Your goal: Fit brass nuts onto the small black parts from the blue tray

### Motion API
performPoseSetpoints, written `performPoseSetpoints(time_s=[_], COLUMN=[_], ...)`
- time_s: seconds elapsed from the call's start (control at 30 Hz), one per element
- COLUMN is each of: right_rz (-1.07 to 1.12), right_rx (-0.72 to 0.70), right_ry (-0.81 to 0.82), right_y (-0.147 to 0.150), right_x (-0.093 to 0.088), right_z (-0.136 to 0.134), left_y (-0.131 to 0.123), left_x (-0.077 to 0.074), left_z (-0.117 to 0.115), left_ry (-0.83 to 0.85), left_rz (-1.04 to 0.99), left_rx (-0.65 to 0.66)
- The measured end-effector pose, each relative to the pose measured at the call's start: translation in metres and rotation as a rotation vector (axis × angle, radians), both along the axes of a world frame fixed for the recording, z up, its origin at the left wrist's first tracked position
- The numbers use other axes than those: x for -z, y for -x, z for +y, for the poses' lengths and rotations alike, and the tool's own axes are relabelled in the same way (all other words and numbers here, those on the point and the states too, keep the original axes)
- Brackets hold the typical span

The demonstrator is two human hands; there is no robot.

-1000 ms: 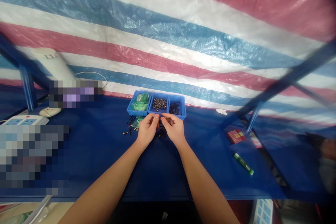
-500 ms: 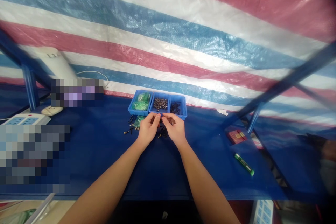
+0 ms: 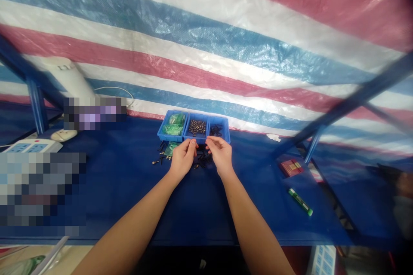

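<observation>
Pinching fingertips shut, my left hand (image 3: 183,159) and right hand (image 3: 221,154) work just before the blue plastic three-bin tray (image 3: 167,138); what they grip is too small to see. With bins part-filled and loose small dark metal parts (image 3: 201,162) scattered between the hands on the blue cloth-covered bench (image 3: 129,189), I judge plenty remains.

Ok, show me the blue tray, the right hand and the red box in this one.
tray (image 3: 169,139), head view, front wall of its left compartment.
right hand (image 3: 221,157), head view, back of the hand.
red box (image 3: 290,166), head view, middle of its top face.
</observation>
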State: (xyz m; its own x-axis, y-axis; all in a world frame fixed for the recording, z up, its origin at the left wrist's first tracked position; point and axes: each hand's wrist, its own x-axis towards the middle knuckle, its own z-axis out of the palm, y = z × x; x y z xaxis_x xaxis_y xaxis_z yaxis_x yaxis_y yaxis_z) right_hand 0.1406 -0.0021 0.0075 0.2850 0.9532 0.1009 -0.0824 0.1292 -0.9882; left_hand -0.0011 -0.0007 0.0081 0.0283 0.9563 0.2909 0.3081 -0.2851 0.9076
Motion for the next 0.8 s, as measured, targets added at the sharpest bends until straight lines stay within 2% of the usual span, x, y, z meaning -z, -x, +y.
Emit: performPoseSetpoints(time_s=[0.1, 0.2, 0.3, 0.43, 0.53, 0.6, 0.7, 0.8], right_rz=[0.062, 0.077, -0.054, -0.311, -0.448, -0.486, -0.507, -0.512], right_rx=[0.094, 0.078, 0.039, -0.044, -0.106, -0.129, -0.139, -0.141], right_ry=[0.022, -0.016, -0.051, -0.099, -0.147, -0.166, -0.172, -0.168], right_y=[-0.010, -0.014, -0.011, -0.004, 0.000, 0.002, 0.002, 0.001], right_x=[0.000, -0.003, -0.004, -0.001, 0.002, 0.002, 0.001, 0.001], right_z=[0.004, 0.005, 0.002, -0.004, -0.007, -0.009, -0.009, -0.009], left_y=[-0.001, -0.001, 0.001, 0.006, 0.007, 0.007, 0.009, 0.013], left_x=[-0.001, -0.001, -0.001, 0.001, 0.003, 0.005, 0.007, 0.008], left_z=[-0.001, -0.001, 0.000, 0.004, 0.006, 0.006, 0.005, 0.007], left_ry=[-0.004, -0.007, 0.007, -0.015, -0.025, 0.015, 0.035, -0.002], left_rz=[0.009, 0.023, 0.016, 0.085, 0.330, 0.515, 0.672, 0.712], left_rx=[0.003, -0.009, -0.070, -0.305, -0.521, -0.600, -0.530, -0.442])
